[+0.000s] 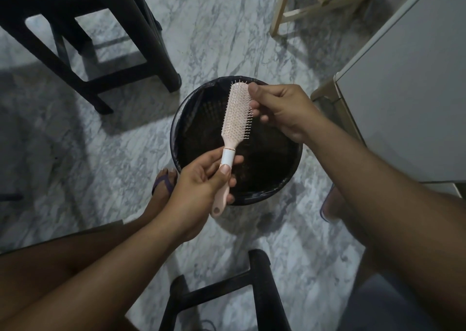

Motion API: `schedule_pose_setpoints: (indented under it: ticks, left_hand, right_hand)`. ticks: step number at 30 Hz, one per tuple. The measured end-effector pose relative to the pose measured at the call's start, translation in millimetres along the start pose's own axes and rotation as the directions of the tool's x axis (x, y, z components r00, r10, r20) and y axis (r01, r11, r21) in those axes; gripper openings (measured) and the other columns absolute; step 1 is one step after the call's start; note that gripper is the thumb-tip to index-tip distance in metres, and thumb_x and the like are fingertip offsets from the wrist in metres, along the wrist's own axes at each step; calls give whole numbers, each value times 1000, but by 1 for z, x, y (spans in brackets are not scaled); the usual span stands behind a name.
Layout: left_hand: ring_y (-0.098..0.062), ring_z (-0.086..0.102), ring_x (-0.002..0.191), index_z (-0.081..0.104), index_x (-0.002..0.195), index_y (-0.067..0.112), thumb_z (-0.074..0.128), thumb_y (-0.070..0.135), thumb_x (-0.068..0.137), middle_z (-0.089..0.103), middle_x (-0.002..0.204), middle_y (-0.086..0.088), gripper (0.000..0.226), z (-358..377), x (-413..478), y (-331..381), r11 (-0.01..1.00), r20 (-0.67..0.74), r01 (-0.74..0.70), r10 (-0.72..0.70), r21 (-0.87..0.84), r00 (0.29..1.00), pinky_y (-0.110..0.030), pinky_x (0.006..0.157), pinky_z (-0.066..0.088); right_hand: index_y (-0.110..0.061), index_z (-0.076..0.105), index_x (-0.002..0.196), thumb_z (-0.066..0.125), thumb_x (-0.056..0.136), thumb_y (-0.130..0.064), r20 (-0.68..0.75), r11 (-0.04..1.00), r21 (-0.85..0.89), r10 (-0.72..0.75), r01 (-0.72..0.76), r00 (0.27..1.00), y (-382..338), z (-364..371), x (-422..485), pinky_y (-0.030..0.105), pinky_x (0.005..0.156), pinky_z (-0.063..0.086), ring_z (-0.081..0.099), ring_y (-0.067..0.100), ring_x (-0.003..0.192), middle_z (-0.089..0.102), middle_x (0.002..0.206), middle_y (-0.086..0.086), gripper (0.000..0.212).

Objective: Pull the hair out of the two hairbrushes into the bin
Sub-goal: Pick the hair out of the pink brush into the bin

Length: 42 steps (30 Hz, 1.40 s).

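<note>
A pale pink hairbrush [235,115] with a white band on its handle is held tilted over a round black bin [181,119] on the marble floor. My left hand [201,179] grips the handle, thumb on the white band. My right hand [277,109] is at the brush head's right edge, fingers curled against the bristles and thumb near the tip. Whether hair is pinched there is too small to tell. Dark hair lies inside the bin. Only one brush is in view.
A black stool [83,41] stands at the upper left and another black stool [227,293] at the bottom centre. Light wooden legs [315,5] are at the top right. A white cabinet [403,91] fills the right side. My foot in a purple sandal [164,182] is beside the bin.
</note>
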<state>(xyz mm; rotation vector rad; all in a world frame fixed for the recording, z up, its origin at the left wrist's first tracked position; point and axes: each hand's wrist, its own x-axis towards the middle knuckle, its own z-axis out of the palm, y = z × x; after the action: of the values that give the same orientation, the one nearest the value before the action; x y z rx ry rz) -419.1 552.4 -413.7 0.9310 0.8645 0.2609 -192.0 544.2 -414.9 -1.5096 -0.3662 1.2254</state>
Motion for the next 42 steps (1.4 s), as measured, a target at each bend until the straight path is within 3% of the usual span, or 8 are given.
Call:
schedule_pose_setpoints:
  ticks: [9, 12, 16, 19, 23, 28, 32, 42]
  left_hand:
    - [-12, 57, 74, 58, 132, 8, 50, 6, 101, 69, 125, -8, 32, 3, 3, 2, 997, -25, -2, 0, -75, 1000, -30, 57, 49]
    - [-12, 59, 75, 58, 132, 9, 50, 7, 101, 70, 126, -7, 32, 0, 5, 6, 997, -39, -5, 2, -74, 999, -30, 58, 51]
    - [-12, 59, 78, 59, 131, 11, 51, 9, 101, 70, 127, -3, 31, 1, 6, 5, 999, -32, 11, -12, -33, 999, -31, 60, 52]
    - [-12, 60, 78, 59, 131, 11, 51, 9, 102, 70, 127, -3, 31, 3, 6, 3, 999, -27, 33, -33, -18, 999, -31, 61, 53]
    - [-13, 59, 78, 61, 130, 11, 51, 9, 102, 71, 125, -3, 30, 5, 5, 2, 998, -46, 55, -56, -26, 997, -32, 60, 52]
    - [-16, 62, 84, 61, 130, 15, 50, 10, 102, 72, 124, -1, 31, 7, 1, 5, 996, -22, 93, -94, -15, 995, -37, 64, 53]
    - [-17, 67, 89, 60, 127, 17, 45, 7, 103, 71, 125, -2, 29, 7, -13, 10, 994, 8, 106, -106, -6, 994, -37, 67, 60]
    - [-28, 73, 91, 61, 120, 14, 52, 2, 100, 71, 118, -15, 25, 16, -30, 28, 978, -93, 185, -177, 93, 980, -50, 74, 62]
  right_hand:
    - [-3, 69, 99, 63, 97, -24, -89, 908, 399, 174, -125, 981, 22, -7, 6, 9, 50, 53, 67, 2, 56, 75, 75, -1, 21]
    - [10, 65, 107, 58, 101, -12, -120, 965, -147, 201, -218, 972, 47, -14, 9, 18, 55, 58, 70, 12, 61, 75, 85, 15, 24]
    - [-4, 56, 138, 55, 94, -1, -87, 462, -874, 152, -149, 984, 68, -18, 5, 27, 99, 45, 60, 31, 122, 61, 136, 18, 44]
    - [-13, 39, 152, 50, 97, -5, -36, 616, -787, -10, -22, 999, 57, -7, 4, 24, 113, 31, 53, 21, 131, 47, 153, 11, 56]
    - [-14, 44, 149, 50, 103, -32, -91, 932, -358, -93, 54, 991, 29, 15, -1, 39, 93, 59, 66, 20, 116, 60, 139, 8, 50]
    - [-3, 46, 146, 63, 98, -25, -129, 853, -502, -239, 145, 962, 7, 31, -28, -4, 83, 41, 55, 2, 121, 58, 143, 6, 55]
    - [-2, 46, 145, 64, 97, -27, -171, 794, -584, -322, 168, 931, 7, 47, -44, 27, 98, 52, 65, 16, 115, 58, 143, 12, 58]
    - [-2, 46, 146, 67, 95, -23, -190, 836, -538, -243, 106, 951, 2, 55, -64, 23, 99, 48, 63, 18, 121, 56, 145, 10, 59]
